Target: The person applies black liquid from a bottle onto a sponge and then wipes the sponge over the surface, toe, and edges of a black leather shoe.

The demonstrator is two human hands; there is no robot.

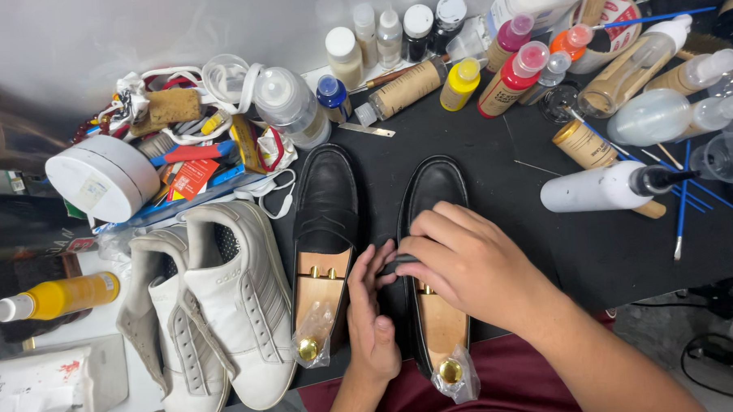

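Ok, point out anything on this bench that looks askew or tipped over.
Several bottles lie on their sides: a white bottle right of the black loafers, a clear one behind it, and a yellow bottle at far left. Nothing looks spilled.

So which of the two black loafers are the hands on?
The right-hand black loafer: the right hand lies across its opening and the left hand steadies its side. The other black loafer, beside the white sneakers, lies untouched.
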